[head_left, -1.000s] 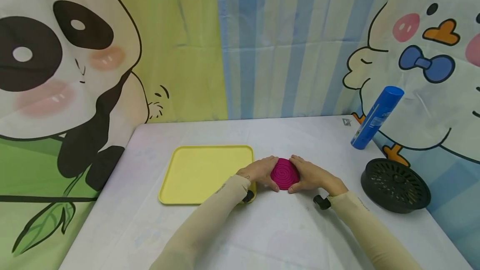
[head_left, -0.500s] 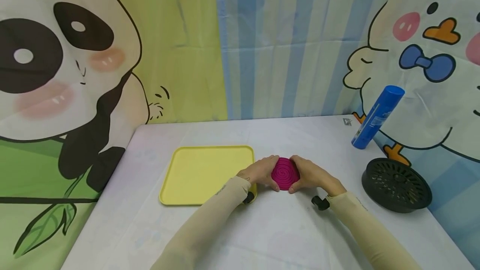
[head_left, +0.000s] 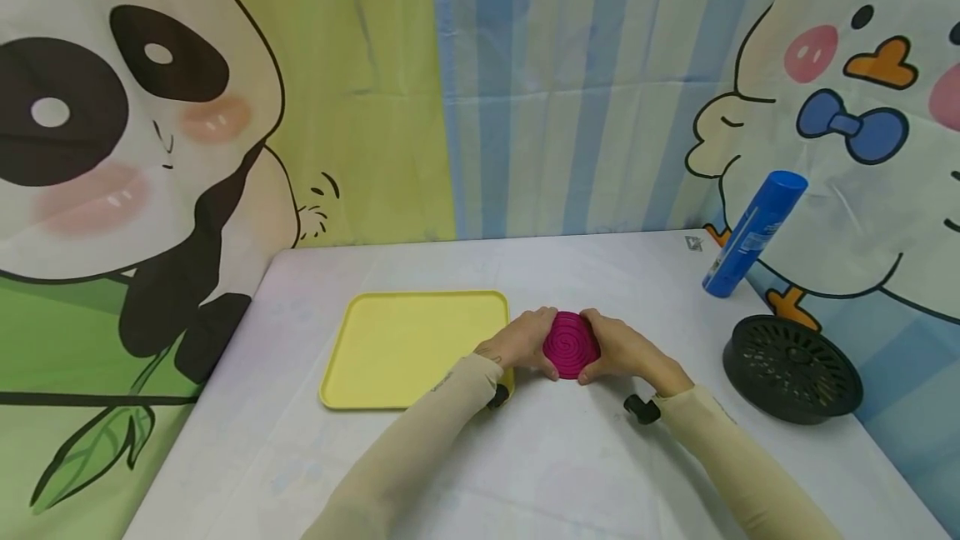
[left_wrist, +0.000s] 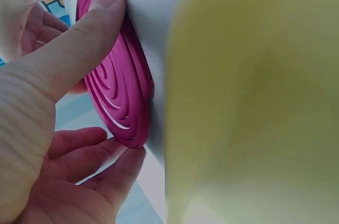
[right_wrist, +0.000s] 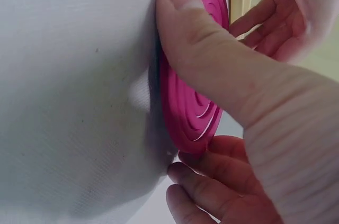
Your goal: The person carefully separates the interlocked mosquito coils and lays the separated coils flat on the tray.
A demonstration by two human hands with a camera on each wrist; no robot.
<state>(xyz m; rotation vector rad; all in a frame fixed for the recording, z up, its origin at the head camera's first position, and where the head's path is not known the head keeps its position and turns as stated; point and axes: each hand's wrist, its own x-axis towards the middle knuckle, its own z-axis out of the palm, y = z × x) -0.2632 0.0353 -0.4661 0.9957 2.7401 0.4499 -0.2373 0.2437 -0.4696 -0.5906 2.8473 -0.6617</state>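
A round magenta coaster (head_left: 571,345) with a raised spiral pattern is held between both hands over the white table, right of the yellow tray. The left hand (head_left: 527,343) grips its left side, thumb at the near edge and fingers at the far edge. From the right, the right hand (head_left: 624,347) pinches it in the same way. In the left wrist view the coaster (left_wrist: 124,91) shows a second magenta layer along its edge; whether it is a separate piece I cannot tell. The right wrist view shows the coaster (right_wrist: 185,113) with a dark strip beside it.
The yellow tray (head_left: 412,348) lies flat at the left, partly behind the left wrist. A black slotted round basket (head_left: 793,369) stands on the right side of the white table (head_left: 570,465). Behind it is a blue can (head_left: 755,233) near the right edge.
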